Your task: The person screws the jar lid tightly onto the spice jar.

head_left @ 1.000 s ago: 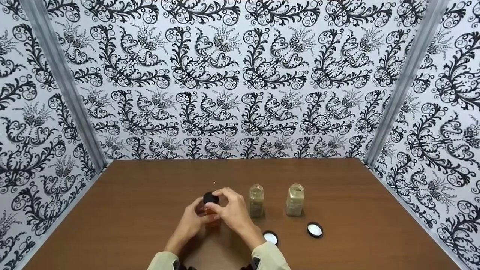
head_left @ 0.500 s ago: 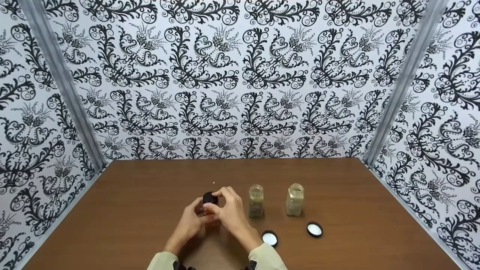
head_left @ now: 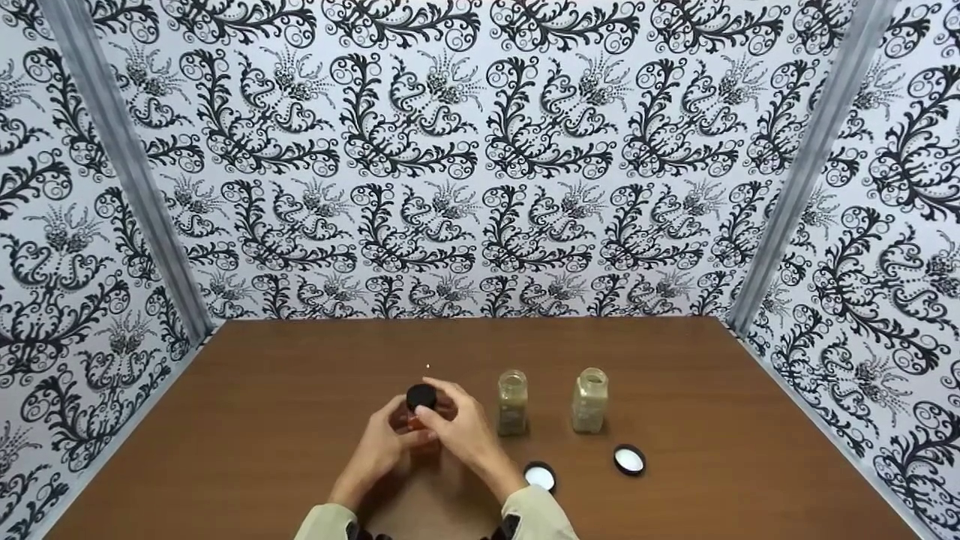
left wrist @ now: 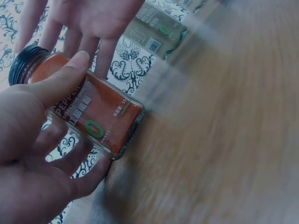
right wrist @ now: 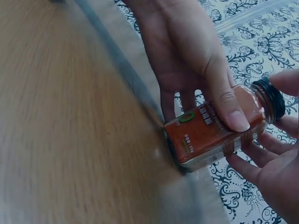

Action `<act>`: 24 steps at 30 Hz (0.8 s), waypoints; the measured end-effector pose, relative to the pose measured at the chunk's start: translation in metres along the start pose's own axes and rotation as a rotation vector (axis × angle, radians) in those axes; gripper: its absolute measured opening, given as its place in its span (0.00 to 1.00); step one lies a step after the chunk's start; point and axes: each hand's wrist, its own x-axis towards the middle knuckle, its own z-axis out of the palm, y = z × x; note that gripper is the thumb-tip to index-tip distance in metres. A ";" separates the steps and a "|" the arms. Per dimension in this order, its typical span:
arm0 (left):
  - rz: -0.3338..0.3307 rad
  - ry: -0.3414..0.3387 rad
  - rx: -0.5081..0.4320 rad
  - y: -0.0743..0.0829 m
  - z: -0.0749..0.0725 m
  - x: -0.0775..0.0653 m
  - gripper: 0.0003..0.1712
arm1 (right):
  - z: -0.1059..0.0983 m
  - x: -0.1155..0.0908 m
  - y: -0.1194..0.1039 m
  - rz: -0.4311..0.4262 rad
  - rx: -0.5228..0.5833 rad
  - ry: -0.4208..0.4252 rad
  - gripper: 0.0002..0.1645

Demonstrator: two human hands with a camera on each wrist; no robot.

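Observation:
My left hand [head_left: 384,442] grips a square glass spice jar [left wrist: 100,112] of orange-red powder by its body, thumb across the label, which partly reads "PEPPER". The jar is upright on or just above the table; its base is hidden in the head view. A black lid [head_left: 421,397] sits on its neck. My right hand [head_left: 466,424] holds the lid's rim between thumb and fingers. In the right wrist view the lid [right wrist: 272,99] shows between that thumb and a finger below it.
Two lidless jars of greenish-tan powder stand to the right, a nearer-middle jar [head_left: 512,405] and a farther-right jar [head_left: 590,403]. Two black lids, one lid [head_left: 540,476] near my right wrist and another lid [head_left: 629,459], lie white side up on the brown table [head_left: 315,367].
The right hand's fingers have shifted around the lid, the thumb moving slightly right and more of the lid's top now showing. The left hand and its jar stay nearly still.

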 end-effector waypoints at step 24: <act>-0.010 -0.013 -0.028 0.000 0.000 0.000 0.36 | 0.002 0.001 0.003 0.033 0.013 0.013 0.27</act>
